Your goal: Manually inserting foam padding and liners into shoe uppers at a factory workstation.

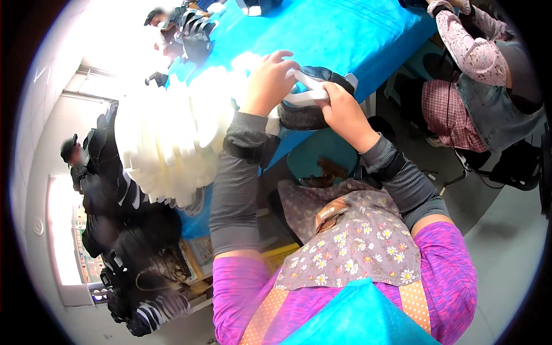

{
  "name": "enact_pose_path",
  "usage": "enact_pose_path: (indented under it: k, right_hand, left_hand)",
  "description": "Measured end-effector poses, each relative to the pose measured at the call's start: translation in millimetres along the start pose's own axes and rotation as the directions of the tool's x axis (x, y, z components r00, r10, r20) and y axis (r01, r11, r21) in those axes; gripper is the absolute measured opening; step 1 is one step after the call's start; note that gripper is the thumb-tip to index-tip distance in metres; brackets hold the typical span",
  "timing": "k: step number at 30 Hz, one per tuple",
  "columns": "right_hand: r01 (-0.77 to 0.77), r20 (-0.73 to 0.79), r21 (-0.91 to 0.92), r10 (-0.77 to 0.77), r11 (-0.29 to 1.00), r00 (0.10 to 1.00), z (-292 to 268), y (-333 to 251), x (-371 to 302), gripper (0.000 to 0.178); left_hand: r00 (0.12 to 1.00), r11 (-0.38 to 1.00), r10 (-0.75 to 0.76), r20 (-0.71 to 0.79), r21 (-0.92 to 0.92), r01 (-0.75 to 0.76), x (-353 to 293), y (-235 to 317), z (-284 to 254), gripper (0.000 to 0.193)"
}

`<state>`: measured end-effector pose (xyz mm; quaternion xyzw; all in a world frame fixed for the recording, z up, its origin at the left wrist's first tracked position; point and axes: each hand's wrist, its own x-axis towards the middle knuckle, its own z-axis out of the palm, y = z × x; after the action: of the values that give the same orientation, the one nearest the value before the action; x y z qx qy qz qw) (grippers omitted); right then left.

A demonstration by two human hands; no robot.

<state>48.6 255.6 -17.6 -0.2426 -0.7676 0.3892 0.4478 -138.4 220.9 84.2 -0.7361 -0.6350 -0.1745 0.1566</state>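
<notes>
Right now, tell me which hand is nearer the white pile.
Left. The left hand is beside the right edge of the white pile; the right hand is farther off to the right.

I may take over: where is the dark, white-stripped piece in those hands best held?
Probably the far curve of the dark piece, from the far side: it bulges outward, clear of fingers, while the left hand and right hand hold the white strip.

Blue-covered table (345, 34); white curved strips (178, 129) heaped at left.
</notes>
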Motion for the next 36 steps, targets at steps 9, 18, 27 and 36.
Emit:
enact_pose_path:
  k: [9,18,27,36]
  right_hand:
    - [-0.047,-0.077,0.089,0.054,0.995,0.996,3,3,-13,0.026]
    - [-0.11,-0.02,0.116,0.113,0.987,0.993,-5,10,-8,0.025]
    - [-0.231,0.011,0.206,0.234,0.951,0.972,-7,16,-12,0.023]
    - [-0.257,-0.023,0.219,0.268,0.941,0.963,-4,14,-5,0.029]
  left_hand:
    - [0.967,0.981,0.151,0.205,-0.155,-0.12,3,5,0,0.026]
    - [0.953,0.996,0.085,0.291,-0.028,-0.08,15,28,0,0.02]
    - [0.975,0.957,0.216,0.054,-0.209,-0.201,8,34,-1,0.026]
    - [0.946,0.979,0.19,0.261,0.019,-0.202,11,25,18,0.016]
